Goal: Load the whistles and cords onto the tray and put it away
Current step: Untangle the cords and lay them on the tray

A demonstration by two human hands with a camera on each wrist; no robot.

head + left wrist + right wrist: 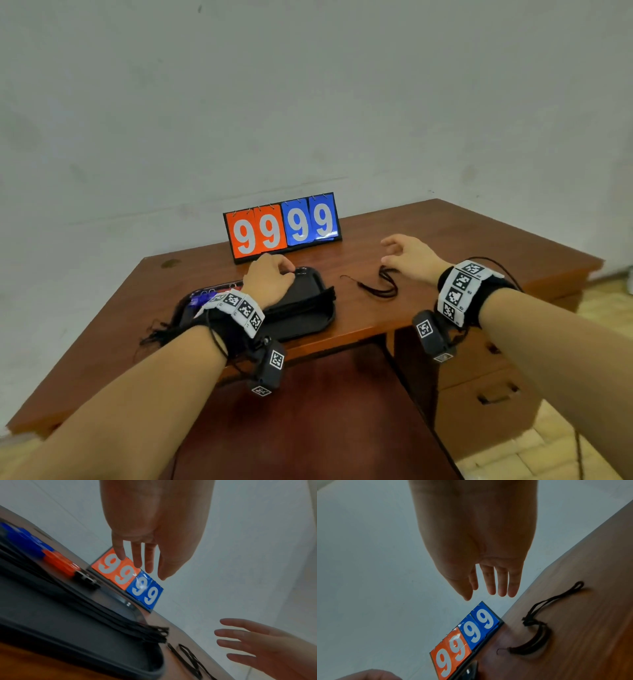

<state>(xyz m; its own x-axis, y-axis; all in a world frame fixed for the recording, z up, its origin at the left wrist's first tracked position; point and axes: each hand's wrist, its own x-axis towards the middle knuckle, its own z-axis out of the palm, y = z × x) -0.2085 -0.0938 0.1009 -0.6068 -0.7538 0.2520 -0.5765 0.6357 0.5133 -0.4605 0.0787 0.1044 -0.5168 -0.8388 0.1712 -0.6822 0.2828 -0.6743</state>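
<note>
A black tray (310,282) lies on the wooden desk (428,236). Blue and red whistles (202,298) sit at its left end, and a bundle of black cords (305,303) lies across it. My left hand (277,270) hovers over the tray's far side with relaxed fingers and holds nothing; in the left wrist view the left hand (140,566) hangs above the tray (60,615). One loose black cord (380,286) lies on the desk right of the tray. My right hand (394,253) is spread open just above it; the right wrist view shows the right hand (489,595) empty over the cord (534,635).
A flip scoreboard (284,226) reading 99 99 stands behind the tray, against the wall. The desk has drawers (493,394) at the front right. Some cord ends hang off the tray's left end (154,337).
</note>
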